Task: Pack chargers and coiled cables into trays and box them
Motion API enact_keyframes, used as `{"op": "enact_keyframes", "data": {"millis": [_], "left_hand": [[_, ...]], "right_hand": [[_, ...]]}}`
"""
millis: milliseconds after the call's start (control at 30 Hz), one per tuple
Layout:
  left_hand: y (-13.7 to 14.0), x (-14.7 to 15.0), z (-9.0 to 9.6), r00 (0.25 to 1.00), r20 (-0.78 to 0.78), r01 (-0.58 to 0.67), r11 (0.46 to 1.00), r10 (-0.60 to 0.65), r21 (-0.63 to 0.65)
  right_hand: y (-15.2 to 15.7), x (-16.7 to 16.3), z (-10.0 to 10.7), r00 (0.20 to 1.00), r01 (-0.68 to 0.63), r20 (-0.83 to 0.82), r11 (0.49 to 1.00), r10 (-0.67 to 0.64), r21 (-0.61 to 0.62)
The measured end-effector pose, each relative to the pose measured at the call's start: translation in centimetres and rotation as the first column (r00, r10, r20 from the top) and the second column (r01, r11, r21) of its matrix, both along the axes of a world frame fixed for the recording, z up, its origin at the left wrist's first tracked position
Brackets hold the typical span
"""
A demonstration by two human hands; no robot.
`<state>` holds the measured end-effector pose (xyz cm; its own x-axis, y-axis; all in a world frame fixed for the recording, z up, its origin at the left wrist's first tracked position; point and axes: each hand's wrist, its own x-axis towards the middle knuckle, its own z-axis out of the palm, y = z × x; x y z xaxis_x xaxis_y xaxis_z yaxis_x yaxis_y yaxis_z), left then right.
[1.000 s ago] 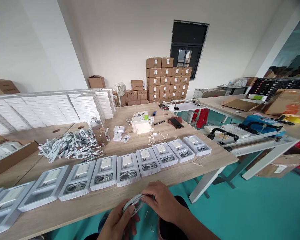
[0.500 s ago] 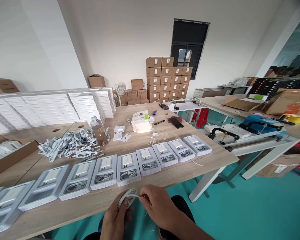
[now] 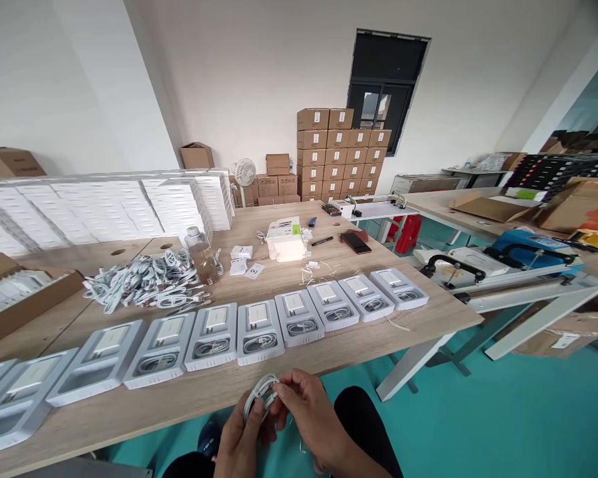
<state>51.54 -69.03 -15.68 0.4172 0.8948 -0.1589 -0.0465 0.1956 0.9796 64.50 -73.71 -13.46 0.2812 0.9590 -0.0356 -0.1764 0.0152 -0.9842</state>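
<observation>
Coiled cable (image 3: 257,392), in the head view, sits between the two hands at the near edge of the table (image 3: 204,399). The left hand (image 3: 240,428) grips its loops under the thumb; the right hand (image 3: 309,408) pinches the other side, thumb and fingers drawn narrow. Good handling here calls for a firm left thumb and a light right pinch, so the loops lie even without kinks. Stacked cartons (image 3: 311,140) bear white labels (image 3: 317,118), seemingly printed but too small to read.
</observation>
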Motion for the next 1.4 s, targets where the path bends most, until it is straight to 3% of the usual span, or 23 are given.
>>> {"op": "enact_keyframes", "data": {"millis": [200, 400, 567, 700, 800, 833, 867, 933, 1033, 1100, 1200, 1400], "left_hand": [[-0.3, 0.6, 0.3, 0.991, 0.12, 0.08, 0.991, -0.067, -0.107], [0.6, -1.1, 0.7, 0.995, -0.013, 0.096, 0.995, -0.096, -0.013], [0.9, -3.0, 3.0, 0.992, -0.122, 0.032, 0.999, -0.029, 0.023], [1.2, -4.5, 5.0, 0.983, -0.113, 0.139, 0.99, -0.142, -0.035], [3.9, -7.7, 6.6, 0.964, -0.236, 0.171, 0.963, -0.12, 0.206], [5.5, -9.4, 7.2, 0.947, -0.32, 0.144, 0.927, -0.028, 0.347], [7.3, -11.3, 7.9, 0.899, -0.425, 0.134, 0.856, 0.108, 0.5], [11.4, -15.4, 9.2, 0.852, -0.455, 0.087, 0.786, 0.26, 0.612], [17.4, -20.8, 10.3, 0.773, -0.52, 0.136, 0.706, 0.363, 0.695], [20.3, -23.2, 10.0, 0.717, -0.582, 0.209, 0.678, 0.383, 0.704], [22.4, -25.1, 7.7, 0.651, -0.636, 0.311, 0.619, 0.414, 0.721], [21.2, -25.7, 1.3, 0.538, -0.601, 0.357, 0.486, 0.591, 0.797]], "right_hand": [[-0.4, 0.5, -0.6, 0.946, 0.236, 0.215, 0.97, -0.244, 0.062], [0.0, 0.8, -1.2, 0.981, 0.047, 0.183, 0.997, -0.059, 0.065], [0.8, 0.4, -2.4, 0.993, -0.12, 0.005, 0.991, 0.12, 0.057], [1.2, 0.1, -2.1, 0.975, -0.205, 0.086, 0.978, 0.203, 0.021], [1.3, 0.1, -1.6, 0.958, -0.155, 0.242, 0.988, 0.154, -0.014], [1.3, 0.2, -1.5, 0.942, -0.133, 0.311, 0.991, 0.128, -0.007], [1.4, 0.3, -1.4, 0.921, -0.115, 0.377, 0.993, 0.102, 0.012], [1.5, 0.7, -1.5, 0.876, -0.124, 0.474, 0.991, 0.088, 0.046], [1.9, 1.4, -1.9, 0.84, -0.159, 0.533, 0.985, 0.102, 0.061], [2.2, 1.8, -2.2, 0.824, -0.159, 0.558, 0.985, 0.097, 0.064], [2.4, 2.0, -2.7, 0.8, -0.158, 0.591, 0.986, 0.1, 0.046], [2.3, 1.6, -3.5, 0.783, -0.142, 0.62, 0.984, 0.044, 0.109]]}}
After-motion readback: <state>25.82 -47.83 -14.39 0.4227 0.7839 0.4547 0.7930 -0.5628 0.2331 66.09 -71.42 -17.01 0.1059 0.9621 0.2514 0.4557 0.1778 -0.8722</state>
